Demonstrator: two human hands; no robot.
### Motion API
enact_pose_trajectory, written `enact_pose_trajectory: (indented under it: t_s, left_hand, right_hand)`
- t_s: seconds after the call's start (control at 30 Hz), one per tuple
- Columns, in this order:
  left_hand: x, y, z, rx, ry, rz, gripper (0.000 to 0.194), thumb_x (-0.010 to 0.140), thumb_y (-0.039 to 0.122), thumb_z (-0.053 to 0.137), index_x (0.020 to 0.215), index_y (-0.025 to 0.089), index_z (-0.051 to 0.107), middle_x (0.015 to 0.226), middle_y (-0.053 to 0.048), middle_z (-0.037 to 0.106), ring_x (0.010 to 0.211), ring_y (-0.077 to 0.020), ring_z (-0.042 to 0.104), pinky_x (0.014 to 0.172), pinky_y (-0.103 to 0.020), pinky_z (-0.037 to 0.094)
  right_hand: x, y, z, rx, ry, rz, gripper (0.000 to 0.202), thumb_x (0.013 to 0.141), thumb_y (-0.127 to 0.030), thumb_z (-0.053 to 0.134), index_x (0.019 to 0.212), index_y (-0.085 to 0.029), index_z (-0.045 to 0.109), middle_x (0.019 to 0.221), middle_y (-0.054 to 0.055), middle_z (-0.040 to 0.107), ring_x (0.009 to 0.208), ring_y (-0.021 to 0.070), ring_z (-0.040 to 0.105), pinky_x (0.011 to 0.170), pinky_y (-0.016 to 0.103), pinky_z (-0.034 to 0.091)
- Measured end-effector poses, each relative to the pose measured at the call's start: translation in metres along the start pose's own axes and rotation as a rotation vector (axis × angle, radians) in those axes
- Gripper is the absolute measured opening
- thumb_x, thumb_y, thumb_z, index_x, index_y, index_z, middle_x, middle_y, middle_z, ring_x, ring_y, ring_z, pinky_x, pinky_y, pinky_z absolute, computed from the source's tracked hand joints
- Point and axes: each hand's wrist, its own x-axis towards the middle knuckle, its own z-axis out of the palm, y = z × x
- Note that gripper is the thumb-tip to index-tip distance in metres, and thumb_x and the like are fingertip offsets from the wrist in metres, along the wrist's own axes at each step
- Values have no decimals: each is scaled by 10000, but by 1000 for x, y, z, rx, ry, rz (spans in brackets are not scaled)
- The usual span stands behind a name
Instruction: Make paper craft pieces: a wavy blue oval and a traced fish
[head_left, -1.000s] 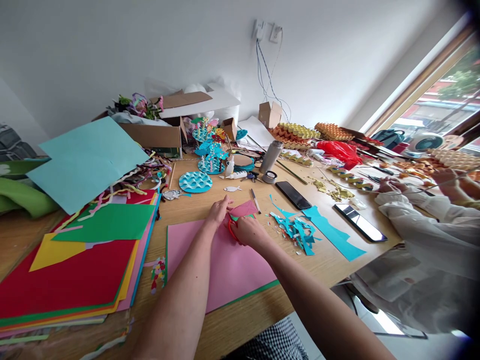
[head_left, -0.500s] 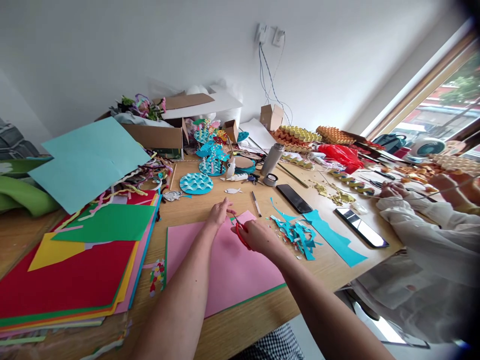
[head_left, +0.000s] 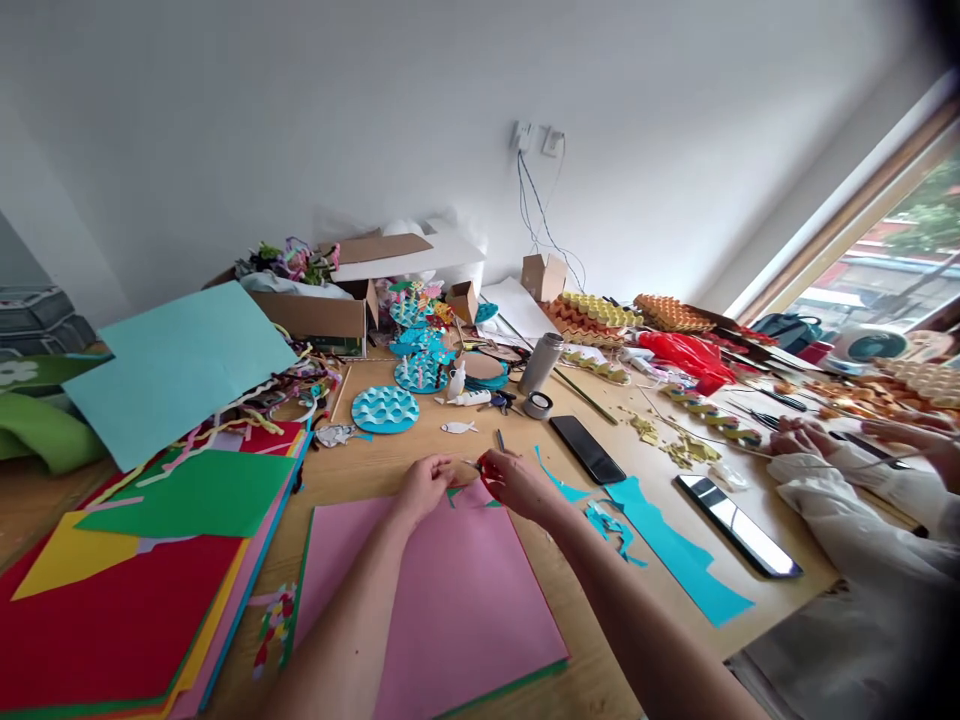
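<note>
A large pink sheet of paper (head_left: pixel 457 590) lies in front of me, with green paper showing along its edges. At its far edge my left hand (head_left: pixel 421 492) is closed, pinching the paper around a cut part; the fingertips are small and hard to make out. My right hand (head_left: pixel 516 484) grips scissors (head_left: pixel 484 468) with red handles, mostly hidden by the fingers. Their blades point toward my left hand. Beyond the hands lie a white fish cutout (head_left: pixel 459 428) and a pen (head_left: pixel 501 440), partly behind my right hand.
Stacked coloured paper (head_left: pixel 142 610) lies left. Blue scraps (head_left: pixel 611 530), a blue sheet (head_left: pixel 679 550) and two phones (head_left: pixel 587 449) lie right. Behind stand a metal flask (head_left: pixel 541 362), tape (head_left: pixel 537 404) and blue paper crafts (head_left: pixel 385 410). Another person's sleeve (head_left: pixel 832 510) is at far right.
The view has tilted up, so everything sits lower in the picture. My right hand has shifted away from me with the scissors, and their red handles now show less.
</note>
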Motion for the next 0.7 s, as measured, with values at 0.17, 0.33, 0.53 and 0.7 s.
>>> enact_pose_trajectory:
  t_s: [0.17, 0.33, 0.53, 0.7]
  left_hand:
    - [-3, 3, -1, 19, 8, -8, 312, 788, 157, 579, 1089, 96, 627, 895, -133, 738, 858, -233, 693, 808, -352, 514]
    - [-4, 4, 0, 40, 9, -19, 327, 807, 159, 536, 1117, 81, 605, 898, -140, 736, 875, -236, 689, 828, -363, 502]
    - [-4, 3, 0, 56, 0, -20, 348, 807, 214, 542, 1127, 91, 598, 965, -147, 723, 907, -238, 680, 844, -365, 492]
    - [-4, 2, 1, 72, 7, -12, 379, 759, 222, 597, 1114, 89, 608, 955, -138, 711, 909, -239, 667, 840, -357, 485]
  right_hand:
    - [6, 9, 5, 11, -51, -118, 207, 733, -73, 558, 903, -184, 598, 842, 42, 664, 844, 178, 563, 725, 251, 358]
    - [12, 16, 4, 14, -83, -171, 246, 721, -74, 574, 938, -188, 593, 868, 48, 671, 882, 197, 564, 749, 271, 356]
    - [21, 22, 1, 32, -121, -213, 207, 733, -95, 578, 918, -187, 590, 850, 50, 653, 851, 193, 561, 723, 261, 360]
    - [24, 26, 3, 63, -116, -238, 190, 727, -72, 575, 882, -182, 584, 817, 52, 628, 817, 186, 551, 689, 249, 358]
